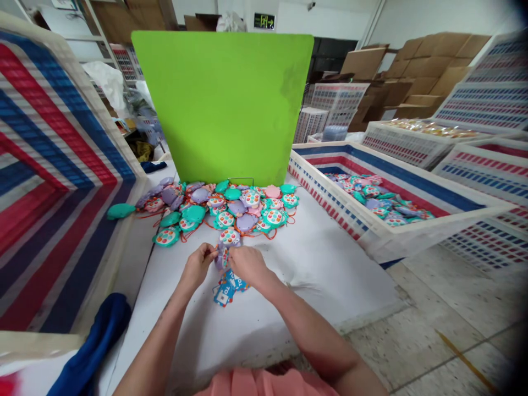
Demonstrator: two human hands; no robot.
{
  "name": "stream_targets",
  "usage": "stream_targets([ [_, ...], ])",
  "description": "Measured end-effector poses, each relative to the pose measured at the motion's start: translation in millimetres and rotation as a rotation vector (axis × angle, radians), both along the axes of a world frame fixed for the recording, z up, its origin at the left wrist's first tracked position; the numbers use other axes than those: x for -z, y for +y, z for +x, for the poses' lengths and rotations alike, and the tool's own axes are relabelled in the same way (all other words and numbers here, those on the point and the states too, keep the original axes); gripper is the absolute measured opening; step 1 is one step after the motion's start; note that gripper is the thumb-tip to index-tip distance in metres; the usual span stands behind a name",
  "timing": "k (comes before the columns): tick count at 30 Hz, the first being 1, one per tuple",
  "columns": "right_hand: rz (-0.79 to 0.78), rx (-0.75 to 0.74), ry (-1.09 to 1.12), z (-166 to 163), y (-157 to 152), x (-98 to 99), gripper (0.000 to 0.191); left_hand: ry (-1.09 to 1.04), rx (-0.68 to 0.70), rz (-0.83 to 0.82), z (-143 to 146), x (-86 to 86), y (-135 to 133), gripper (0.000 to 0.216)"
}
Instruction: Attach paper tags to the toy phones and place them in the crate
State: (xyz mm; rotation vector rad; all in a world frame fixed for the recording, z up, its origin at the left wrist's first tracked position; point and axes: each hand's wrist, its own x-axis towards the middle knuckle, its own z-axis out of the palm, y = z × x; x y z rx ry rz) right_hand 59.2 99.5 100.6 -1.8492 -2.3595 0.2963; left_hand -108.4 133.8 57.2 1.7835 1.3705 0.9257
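Observation:
A small purple animal-shaped toy (221, 257) stands on edge between my hands. My left hand (200, 263) pinches its left side with thumb and fingertips. Closed at its right side is my right hand (247, 265), its fingertips partly hidden by the back of the hand. Just beyond lies another purple toy with coloured dots (229, 237). Below the hands, blue printed tags (226, 289) overlap in a loose pile on the white table (325, 264). A heap of green, purple and pink toys (246, 221) with orange cords spreads along the back of the table.
An upright green board (226, 110) closes off the table's back. On the right, a white crate (371, 236) with a striped lining holds many similar toys. A large striped-lined crate (86, 137) leans at the left, near a blue cloth (99, 341). Cardboard boxes (437, 66) are stacked behind.

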Motion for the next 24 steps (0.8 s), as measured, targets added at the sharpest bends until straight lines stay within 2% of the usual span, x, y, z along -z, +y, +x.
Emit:
stream_targets([
  [4,-0.014,-0.012,-0.046,-2,3,-4.7,0.021,-0.002,0.015,-0.001,1,-4.1,-2,0.018],
  [9,-0.027,-0.017,-0.029,-4,6,-5.6,0.021,-0.026,0.022,-0.026,1,-1.2,-1,0.019],
  [14,0.010,-0.034,0.031,-7,9,3.3,0.024,-0.183,0.054,-0.087,5,8.0,3,0.018],
  [17,0.007,-0.027,0.177,-6,11,13.9,0.023,-0.273,0.064,-0.143,8,12.1,6,0.020],
  [21,-0.049,0.040,0.513,-1,11,29.4,0.017,-0.319,0.060,-0.159,12,8.1,6,0.024],
  [24,-0.060,0.077,0.819,0,8,38.3,0.028,-0.325,0.005,-0.112,15,-1.0,4,0.027],
])
